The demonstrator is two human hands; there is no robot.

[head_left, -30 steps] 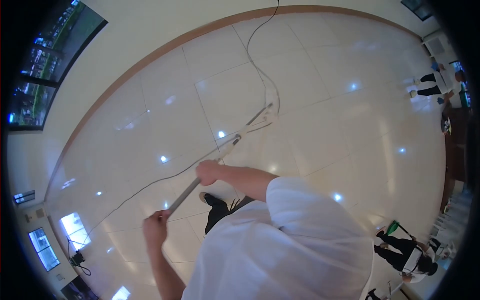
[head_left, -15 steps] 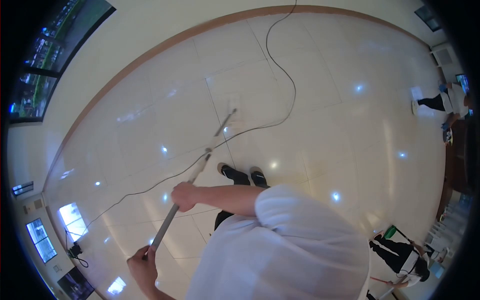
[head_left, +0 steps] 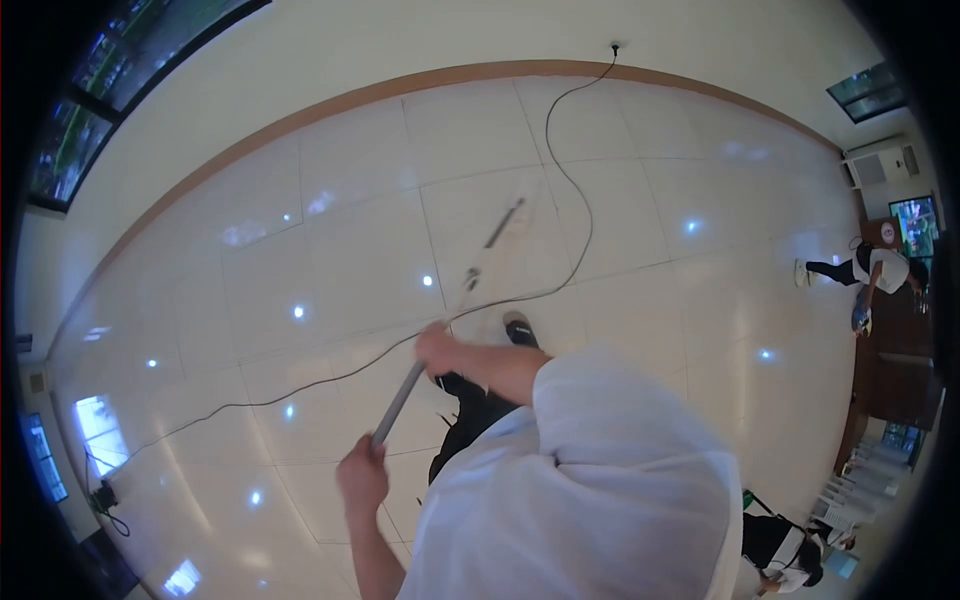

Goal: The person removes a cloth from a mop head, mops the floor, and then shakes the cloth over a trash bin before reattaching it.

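A long grey mop pole (head_left: 398, 408) slants from lower left to upper right over pale floor tiles. My right hand (head_left: 436, 350) is wrapped round its middle, the bare forearm coming from a white sleeve. Lower left, at the pole's top end, my left hand (head_left: 362, 474) is closed on it. Past a joint, the flat mop head (head_left: 504, 224) lies far out on the floor, its pale part smeared by motion. A thin dark cable (head_left: 340, 377) crosses the floor beneath the pole. One dark shoe (head_left: 519, 328) of mine shows beside the pole.
The cable runs to a wall outlet (head_left: 615, 48); its other end reaches a black device (head_left: 103, 494) at left. A brown baseboard (head_left: 440, 77) edges the floor. One person (head_left: 880, 270) bends at far right by a desk; another (head_left: 785, 548) stoops at lower right near stacked chairs.
My hands and the mop have moved right in view, the mop head swinging up and right. The view has shifted, bringing the wall outlet into sight. One shoe is now hidden.
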